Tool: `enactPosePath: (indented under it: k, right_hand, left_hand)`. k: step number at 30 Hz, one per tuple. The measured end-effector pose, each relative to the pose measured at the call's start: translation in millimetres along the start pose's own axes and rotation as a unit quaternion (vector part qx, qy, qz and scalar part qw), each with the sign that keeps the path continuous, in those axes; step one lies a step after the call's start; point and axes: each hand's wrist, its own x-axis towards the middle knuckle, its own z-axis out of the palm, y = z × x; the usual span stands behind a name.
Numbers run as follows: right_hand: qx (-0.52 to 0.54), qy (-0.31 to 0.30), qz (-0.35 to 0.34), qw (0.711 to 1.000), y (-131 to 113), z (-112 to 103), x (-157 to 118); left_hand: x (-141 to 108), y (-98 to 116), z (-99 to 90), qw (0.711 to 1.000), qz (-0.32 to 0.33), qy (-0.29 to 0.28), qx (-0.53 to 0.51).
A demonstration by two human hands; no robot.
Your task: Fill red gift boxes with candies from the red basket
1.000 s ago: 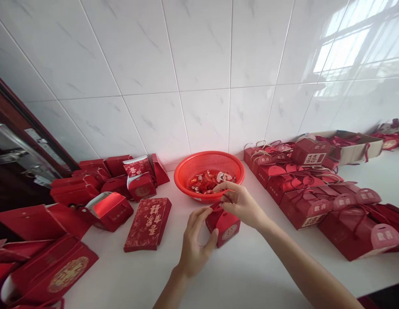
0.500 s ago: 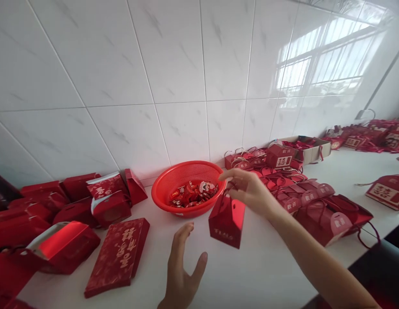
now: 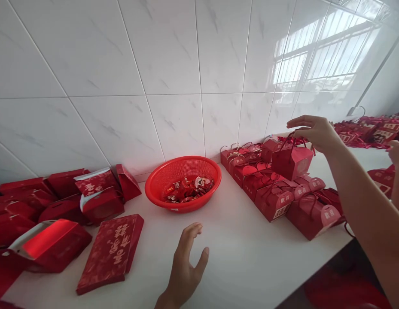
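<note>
By its cord handle a red gift box point(image 3: 292, 161) hangs from my right hand point(image 3: 317, 131), just above the grouped red boxes point(image 3: 273, 197) on the right. Thumb and fingers of that hand are pinched on the cord. My left hand point(image 3: 184, 266) hovers over the white table with its fingers curved and apart, holding nothing. Beyond it stands a red plastic basket point(image 3: 183, 206) containing several wrapped sweets point(image 3: 189, 188). To its left lies a flat red box with pale lettering point(image 3: 111, 253).
Several red boxes point(image 3: 62, 244), some with open tops, crowd the left side. A white tiled wall point(image 3: 173, 120) backs the table point(image 3: 225, 249). At the far right, another person's hand point(image 3: 398, 152) is near a red box point(image 3: 381, 178), with more red packages point(image 3: 370, 128) behind.
My right hand has carried the red gift box from beside the basket rightward and up over the grouped boxes. My left hand stays open in nearly the same place.
</note>
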Motion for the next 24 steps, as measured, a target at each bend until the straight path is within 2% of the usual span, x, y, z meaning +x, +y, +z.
enactPosePath:
  k: [5,8,14,24]
  right_hand:
    - [-0.028,-0.017,0.032,0.999,42.9,-10.5,39.2]
    - [-0.029,-0.012,0.051,0.998,58.9,-11.1,50.8]
    - [-0.033,0.003,0.059,0.998,73.6,-0.9,53.3]
    - [-0.061,0.004,0.081,0.995,84.7,-8.2,71.2]
  left_hand:
    - [3.0,-4.0,-1.1,0.999,-0.029,-0.009,-0.01]
    - [4.1,-6.5,-1.6,0.999,-0.042,-0.015,-0.011]
    - [3.0,-9.3,-1.6,0.998,-0.049,-0.034,-0.007]
    - [2.1,-9.7,-1.0,0.999,-0.028,-0.041,-0.003]
